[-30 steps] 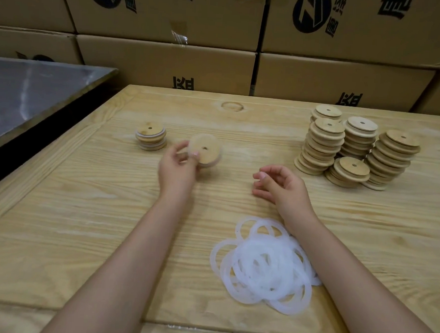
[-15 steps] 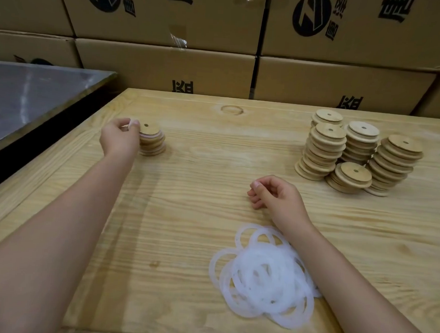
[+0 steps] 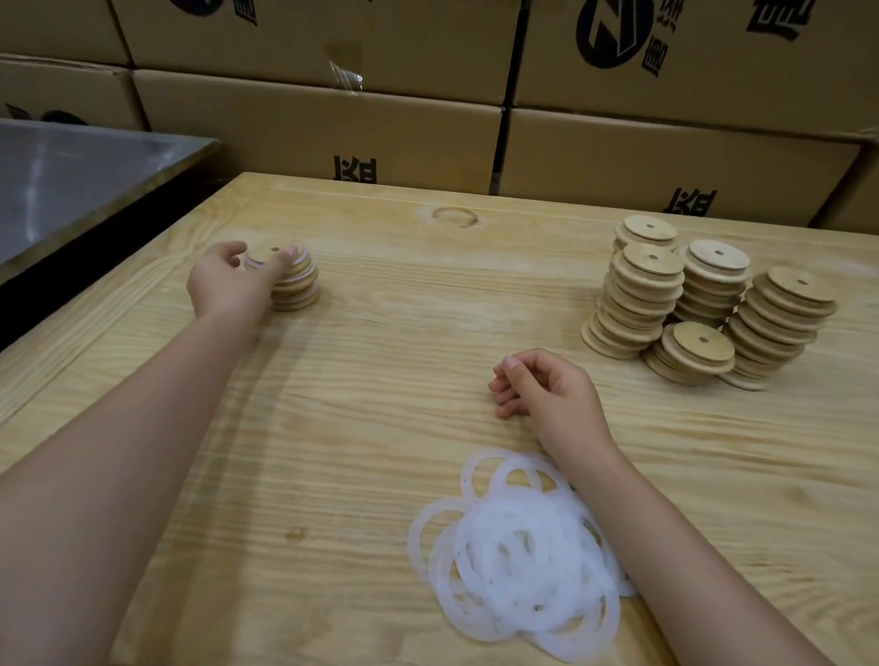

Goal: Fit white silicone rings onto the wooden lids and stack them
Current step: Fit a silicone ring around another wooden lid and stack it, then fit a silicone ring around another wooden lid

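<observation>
Wooden table point(image 3: 373, 380), lid stack point(image 3: 300, 284) half behind left hand point(image 3: 227, 281)

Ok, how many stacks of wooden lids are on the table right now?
6. The left hand grips the left stack. Far-right cluster: rear stack, tall stack, middle stack, right stack, low stack. Another could hide behind.

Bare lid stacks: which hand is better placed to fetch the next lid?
Right. The right hand lies empty on the table, close to the bare lid stacks and the ring pile. The left hand is far across the table, holding the top lid of the finished stack.
</observation>
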